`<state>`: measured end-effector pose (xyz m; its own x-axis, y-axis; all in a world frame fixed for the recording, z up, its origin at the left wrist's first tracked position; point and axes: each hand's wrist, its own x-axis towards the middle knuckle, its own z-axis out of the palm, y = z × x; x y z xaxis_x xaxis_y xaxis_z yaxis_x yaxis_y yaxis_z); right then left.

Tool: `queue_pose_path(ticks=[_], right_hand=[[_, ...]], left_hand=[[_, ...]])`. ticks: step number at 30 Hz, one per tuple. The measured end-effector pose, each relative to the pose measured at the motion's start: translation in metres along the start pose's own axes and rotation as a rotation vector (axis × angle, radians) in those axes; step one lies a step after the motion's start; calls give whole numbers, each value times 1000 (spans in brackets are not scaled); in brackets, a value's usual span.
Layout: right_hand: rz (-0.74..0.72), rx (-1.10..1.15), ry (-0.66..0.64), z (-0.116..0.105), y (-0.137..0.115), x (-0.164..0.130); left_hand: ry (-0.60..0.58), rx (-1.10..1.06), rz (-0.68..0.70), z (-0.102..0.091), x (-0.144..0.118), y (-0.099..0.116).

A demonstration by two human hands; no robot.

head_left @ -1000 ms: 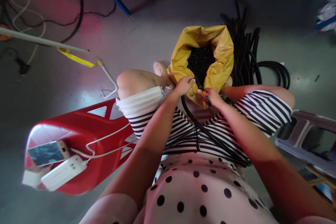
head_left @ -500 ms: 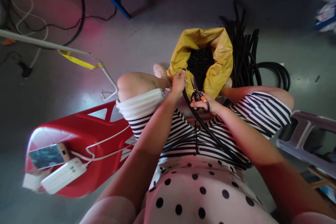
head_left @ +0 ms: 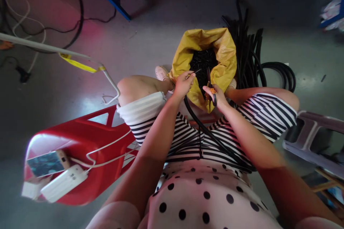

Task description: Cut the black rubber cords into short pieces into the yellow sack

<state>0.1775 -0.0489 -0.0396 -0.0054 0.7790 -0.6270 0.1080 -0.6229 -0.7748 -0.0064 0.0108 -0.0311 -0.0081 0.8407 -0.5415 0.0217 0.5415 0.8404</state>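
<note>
My left hand (head_left: 184,85) is closed around a black ribbed tube (head_left: 191,112), whose end pokes out past the fingers above the sack. From that hand the tube bends down across the striped lap. My right hand (head_left: 218,97) grips a pair of scissors (head_left: 209,76) by orange-and-black handles, blades pointing away over the sack opening, apart from the tube. Between my feet stands a yellow sack (head_left: 181,55) with its rim spread wide. Many short black pieces (head_left: 202,58) lie inside it; the hands partly cover the near rim.
Long black tubes (head_left: 242,50) lie in a heap right of the sack, with a coiled loop (head_left: 286,73) beside them. At left, a red stool (head_left: 103,164) carries a phone (head_left: 45,164) and a white power bank (head_left: 64,183). A grey stool (head_left: 309,132) stands at right.
The left hand has turned, so the tube end now points rightward over the sack. The scissors have shifted right and forward, their blades now more upright in view.
</note>
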Motion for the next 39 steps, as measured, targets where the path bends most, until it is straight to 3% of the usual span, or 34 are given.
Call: queue_pose_path(ticks=[7,19,33,39], right_hand=[[9,-183,-31,-2,1,0],[14,-265,-69,-2,-2,-4],[61,-336,-75,-2,5,0],[129,-376,-108,-3,4,-3]], left_hand=[[-22,165,210,-1,9,-12],[-48,292,295,0,11,-16],[-147,391,199,-3,7,-10],[-180,297,43,-4,4,-15]])
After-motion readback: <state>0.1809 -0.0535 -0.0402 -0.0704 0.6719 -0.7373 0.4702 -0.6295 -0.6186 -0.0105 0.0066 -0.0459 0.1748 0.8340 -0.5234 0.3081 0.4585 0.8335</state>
